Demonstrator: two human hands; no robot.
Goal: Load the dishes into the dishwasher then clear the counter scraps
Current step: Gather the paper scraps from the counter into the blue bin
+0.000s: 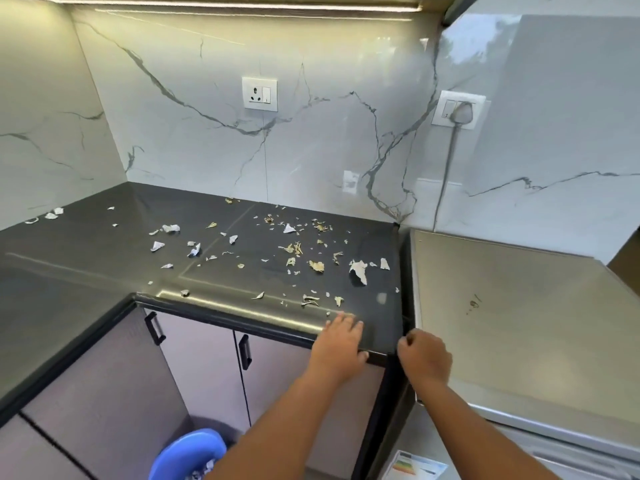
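My left hand (337, 344) lies flat on the front edge of the dark surface (86, 271), fingers straight and close together, pointing toward the wall, the thumb hooked over the rounded edge. My right hand (425, 358) hovers just beside it at the surface's right front corner, fingers curled into a loose fist; I cannot tell whether it pinches anything. Both forearms reach up from the bottom of the view. The scraps (298, 251) are spread across the surface ahead of my left hand: dry yellowish flakes and torn white bits, thickest toward the right half, with a larger white piece (358, 270) near the right edge and a few stray pieces far off to the left by the corner wall. Just right of the surface, touching its side, stands the dishwasher (519, 306), its grey top bare but for a small dark mark. Below my left forearm a blue bin (187, 452) sits on the floor in front of the cabinet doors (204, 362), with white scraps showing inside. On the marble wall are a socket (259, 93) and, further right, a plug with its cord (446, 168) hanging down.
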